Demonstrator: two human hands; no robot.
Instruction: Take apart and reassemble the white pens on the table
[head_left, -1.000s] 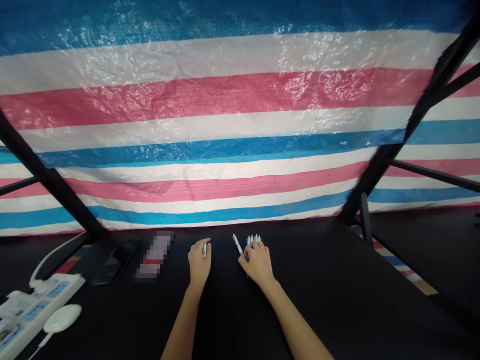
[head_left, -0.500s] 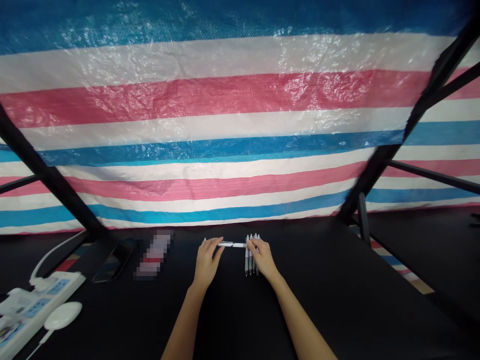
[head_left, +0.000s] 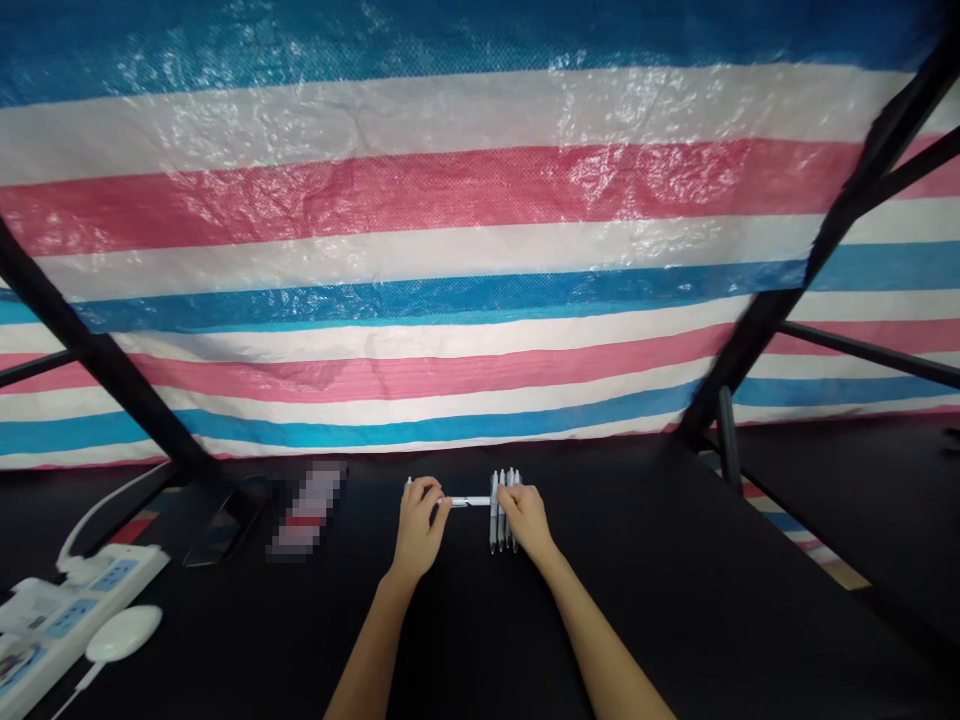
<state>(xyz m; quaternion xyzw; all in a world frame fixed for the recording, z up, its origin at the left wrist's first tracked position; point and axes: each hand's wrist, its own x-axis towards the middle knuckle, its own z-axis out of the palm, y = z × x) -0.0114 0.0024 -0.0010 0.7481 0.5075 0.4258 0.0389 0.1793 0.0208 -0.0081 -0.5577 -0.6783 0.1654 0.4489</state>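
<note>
On the black table both of my hands hold one white pen level between them. My left hand pinches its left end with closed fingers. My right hand grips the right end with its fingers closed. Under and just left of my right hand lies a row of several white pens side by side, tips pointing away from me.
A black phone and a blurred small pack lie to the left. A white power strip and a white oval device sit at the far left. A striped tarp and black frame bars stand behind.
A second ago each hand held a separate piece, apart. The hands came together, and now one pen spans between them, slightly lower than half a second ago.
</note>
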